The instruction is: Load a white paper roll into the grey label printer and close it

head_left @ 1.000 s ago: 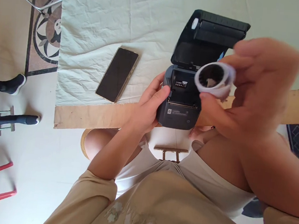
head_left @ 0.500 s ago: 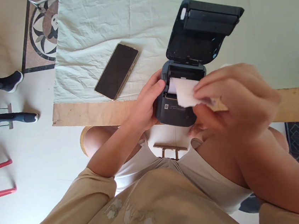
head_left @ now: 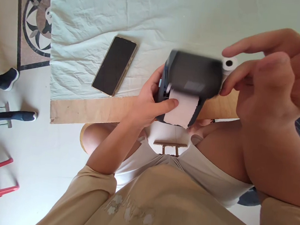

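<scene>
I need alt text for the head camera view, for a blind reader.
A left hand grips a dark printer at a table edge, thumb on the paper sticking out; the right hand hovers open beside it. A phone lies left on the cloth.

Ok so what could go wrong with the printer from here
The left hand has its thumb on the paper that sticks out under the printer lid; a tug could tear or skew it. The printer sits at the table edge, partly over the lap, so a push from the right hand by the lid might tip it off. The small roll beside that hand could get knocked away.
</scene>
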The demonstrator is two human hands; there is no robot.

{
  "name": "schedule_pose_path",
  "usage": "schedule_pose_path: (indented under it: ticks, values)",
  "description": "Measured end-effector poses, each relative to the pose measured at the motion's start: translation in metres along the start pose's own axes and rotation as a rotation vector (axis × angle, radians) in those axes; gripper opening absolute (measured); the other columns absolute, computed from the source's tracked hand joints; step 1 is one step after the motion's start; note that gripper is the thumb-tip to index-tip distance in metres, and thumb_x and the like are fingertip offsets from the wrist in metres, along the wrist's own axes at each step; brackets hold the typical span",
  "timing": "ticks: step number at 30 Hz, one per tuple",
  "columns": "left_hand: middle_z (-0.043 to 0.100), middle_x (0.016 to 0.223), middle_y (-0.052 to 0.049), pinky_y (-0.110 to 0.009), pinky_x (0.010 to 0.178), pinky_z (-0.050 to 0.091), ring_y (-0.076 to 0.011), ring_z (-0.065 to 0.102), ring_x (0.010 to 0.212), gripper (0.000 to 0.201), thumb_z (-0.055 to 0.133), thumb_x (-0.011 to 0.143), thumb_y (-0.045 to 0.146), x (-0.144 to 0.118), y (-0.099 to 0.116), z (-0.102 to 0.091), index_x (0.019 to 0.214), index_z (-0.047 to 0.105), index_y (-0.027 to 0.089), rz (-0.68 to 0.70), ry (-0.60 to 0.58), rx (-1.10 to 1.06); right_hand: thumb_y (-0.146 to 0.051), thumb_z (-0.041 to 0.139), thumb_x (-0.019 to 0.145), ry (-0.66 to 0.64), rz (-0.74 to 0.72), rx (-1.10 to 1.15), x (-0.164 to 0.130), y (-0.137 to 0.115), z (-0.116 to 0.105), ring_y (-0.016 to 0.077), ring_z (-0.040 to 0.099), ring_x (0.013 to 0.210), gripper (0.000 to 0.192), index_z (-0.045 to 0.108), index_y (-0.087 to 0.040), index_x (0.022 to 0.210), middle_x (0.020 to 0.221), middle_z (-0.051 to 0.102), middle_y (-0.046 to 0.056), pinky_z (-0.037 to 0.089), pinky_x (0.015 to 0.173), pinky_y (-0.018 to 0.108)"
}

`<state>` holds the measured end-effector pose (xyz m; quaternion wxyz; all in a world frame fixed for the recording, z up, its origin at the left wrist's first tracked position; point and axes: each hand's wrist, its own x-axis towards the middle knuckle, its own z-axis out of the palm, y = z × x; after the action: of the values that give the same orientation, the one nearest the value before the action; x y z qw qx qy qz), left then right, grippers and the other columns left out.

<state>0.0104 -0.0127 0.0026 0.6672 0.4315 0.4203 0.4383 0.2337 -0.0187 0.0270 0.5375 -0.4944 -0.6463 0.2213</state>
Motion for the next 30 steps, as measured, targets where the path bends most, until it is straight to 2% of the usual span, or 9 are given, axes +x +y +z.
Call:
schedule_pose_path:
  ticks: [2,5,8,10,13,19,24,28,30]
  values:
    - [0.079,0.131,-0.005,-0.042,0.113,0.063,-0.0375,0.075,0.139,0.071,0.101,0.072,0.064,0.001,-0.002,0.0,0.127,0.074,0.03,0.027,0.02,-0.016,-0.049,0.06,0.112,0.038,-0.108,0.017,-0.004,-0.004,0.006,0.0229,0.077,0.127,0.041,0.071,-0.042,0.151,0.155,0.062,0.001,0.069,0.076,0.033]
    - [0.08,0.136,-0.007,-0.046,0.116,0.062,-0.0434,0.069,0.146,0.079,0.104,0.062,0.069,0.0,-0.005,-0.001,0.124,0.073,0.03,0.043,0.008,-0.04,-0.036,0.06,0.11,-0.183,-0.184,-0.096,-0.006,-0.002,0.01,0.0195,0.077,0.111,0.043,0.068,-0.043,0.152,0.141,0.071,0.003,0.057,0.058,0.028]
    - [0.082,0.133,-0.007,-0.048,0.117,0.062,-0.0453,0.067,0.147,0.083,0.102,0.06,0.076,-0.003,-0.002,-0.001,0.123,0.073,0.032,0.044,-0.015,-0.024,-0.051,0.074,0.103,-0.365,-0.277,-0.164,-0.004,0.005,0.009,0.0203,0.076,0.099,0.057,0.059,-0.036,0.156,0.137,0.074,0.005,0.065,0.071,0.036]
    - [0.082,0.131,-0.006,-0.049,0.12,0.06,-0.0442,0.067,0.146,0.074,0.1,0.067,0.075,-0.006,0.002,0.0,0.121,0.074,0.032,0.033,-0.028,0.007,-0.06,0.08,0.098,-0.444,-0.281,-0.204,-0.003,0.009,0.009,0.0259,0.078,0.114,0.069,0.055,-0.034,0.157,0.143,0.072,0.007,0.069,0.085,0.04]
    - [0.084,0.124,-0.006,-0.052,0.116,0.062,-0.0454,0.068,0.144,0.064,0.097,0.074,0.072,-0.008,0.006,0.005,0.12,0.074,0.033,-0.018,-0.007,-0.001,-0.061,0.08,0.098,-0.498,-0.196,-0.216,-0.002,0.014,0.009,0.0277,0.076,0.121,0.072,0.05,-0.036,0.158,0.148,0.07,0.007,0.069,0.088,0.04]
    - [0.083,0.123,-0.007,-0.054,0.118,0.063,-0.0483,0.062,0.153,0.061,0.095,0.075,0.069,-0.005,0.006,0.016,0.118,0.073,0.033,-0.009,0.067,-0.097,-0.058,0.081,0.097,-0.461,-0.129,-0.188,-0.001,0.021,0.013,0.0298,0.073,0.135,0.074,0.048,-0.04,0.162,0.157,0.064,0.007,0.072,0.097,0.044]
    - [0.08,0.147,-0.002,-0.048,0.128,0.058,-0.0427,0.049,0.168,0.064,0.089,0.08,0.068,0.0,0.001,0.013,0.134,0.072,0.037,0.033,0.056,-0.075,-0.061,0.078,0.1,-0.405,-0.176,-0.142,-0.004,0.021,0.019,0.0318,0.069,0.146,0.071,0.05,-0.033,0.159,0.162,0.063,0.01,0.067,0.119,0.055]
    - [0.068,0.166,0.009,-0.048,0.133,0.056,-0.0329,0.04,0.177,0.069,0.083,0.087,0.076,0.005,-0.005,0.012,0.148,0.064,0.051,0.122,-0.023,-0.21,-0.061,0.077,0.101,-0.324,-0.128,-0.157,-0.008,0.026,0.022,0.0279,0.073,0.137,0.067,0.05,-0.033,0.155,0.161,0.063,0.01,0.071,0.091,0.04]
    - [0.065,0.17,0.01,-0.045,0.135,0.054,-0.0293,0.04,0.177,0.062,0.08,0.093,0.073,0.006,-0.005,0.013,0.148,0.064,0.049,0.119,-0.005,-0.244,-0.053,0.073,0.105,-0.314,-0.2,-0.19,-0.008,0.03,0.022,0.027,0.071,0.14,0.059,0.05,-0.033,0.156,0.16,0.064,0.01,0.07,0.09,0.037]
